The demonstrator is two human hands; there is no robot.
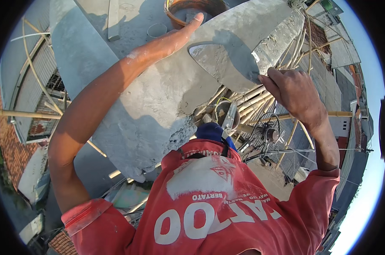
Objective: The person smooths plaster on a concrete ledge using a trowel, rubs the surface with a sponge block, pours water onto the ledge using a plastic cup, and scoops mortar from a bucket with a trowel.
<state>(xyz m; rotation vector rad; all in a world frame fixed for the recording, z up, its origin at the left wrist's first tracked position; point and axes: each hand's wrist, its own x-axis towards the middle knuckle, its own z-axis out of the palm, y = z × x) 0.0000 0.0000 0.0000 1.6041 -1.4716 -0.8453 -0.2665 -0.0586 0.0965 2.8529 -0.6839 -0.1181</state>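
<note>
My right hand (292, 91) is closed in a fist round the handle of a trowel, and the handle itself is hidden. The pointed trowel blade (220, 66), smeared with grey mortar, lies against or just over a grey cement surface (158, 91); the exact contact cannot be made out. Stretched out across the far part of this surface, my left hand (179, 37) shows one extended digit, and its other fingers are mostly hidden. It holds nothing that I can see. Just beyond it stands an orange-brown bucket (175, 20) with grey material inside.
A pale cup (157, 29) and a wooden batten (113, 21) are at the far left. Bamboo poles (254, 100) lie below the cement's broken edge (182, 136). Cables (260, 140) hang near my right side. Roofs (14, 144) lie far below.
</note>
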